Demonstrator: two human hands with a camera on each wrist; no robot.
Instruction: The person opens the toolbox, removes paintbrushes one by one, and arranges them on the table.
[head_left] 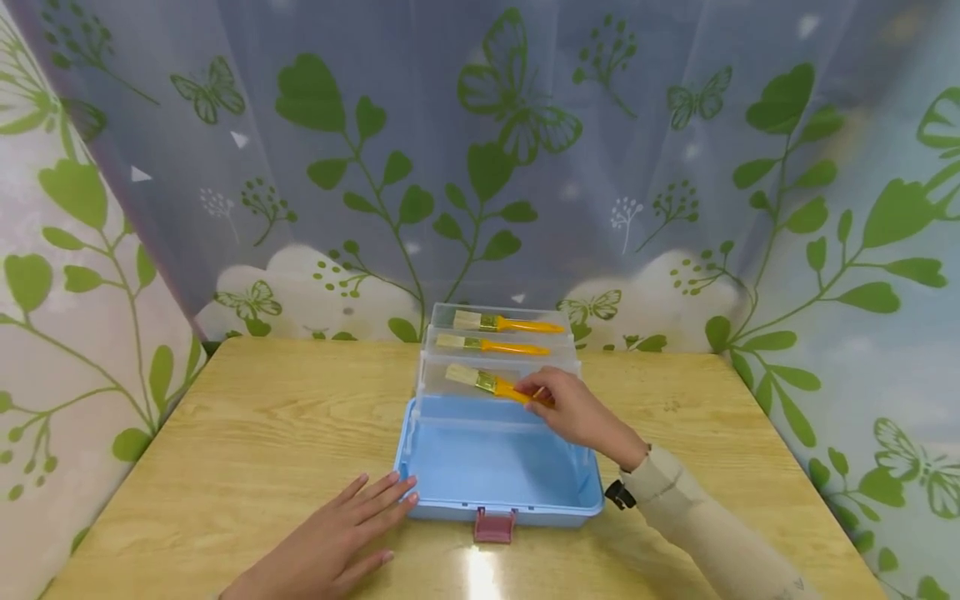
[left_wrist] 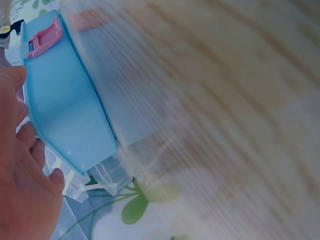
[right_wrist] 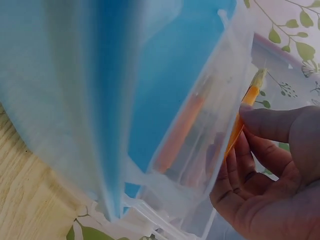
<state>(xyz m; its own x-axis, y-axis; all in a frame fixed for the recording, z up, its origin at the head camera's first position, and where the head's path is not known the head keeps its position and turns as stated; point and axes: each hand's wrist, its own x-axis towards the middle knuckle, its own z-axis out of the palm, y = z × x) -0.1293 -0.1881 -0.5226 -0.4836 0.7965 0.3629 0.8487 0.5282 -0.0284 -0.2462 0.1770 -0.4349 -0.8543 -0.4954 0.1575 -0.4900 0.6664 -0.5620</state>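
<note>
A blue toolbox (head_left: 495, 467) stands open in the middle of a wooden table (head_left: 247, 433), its clear trays (head_left: 498, 346) stepped up and back toward the far edge, a pink latch (head_left: 494, 525) at its near rim. The right hand (head_left: 573, 408) reaches over the box from the right, thumb and fingers pinching the orange handle of a brush (head_left: 487, 383) that lies in or just above the nearest tray (I cannot tell if it touches the tray floor), bristles pointing left. The right wrist view shows the same pinch from below, the fingers (right_wrist: 270, 125) curled round the thin orange handle beside the tray's clear wall. Two more brushes lie in the trays behind: the middle brush (head_left: 487, 344) and the far brush (head_left: 506, 322), both with bristles left and handles right. The left hand (head_left: 337, 533) rests flat on the table at the box's near left corner, fingers straight and slightly spread, fingertips touching or just beside the blue wall, holding nothing. A leaf-and-butterfly curtain (head_left: 480, 150) hangs behind and to both sides of the table.
</note>
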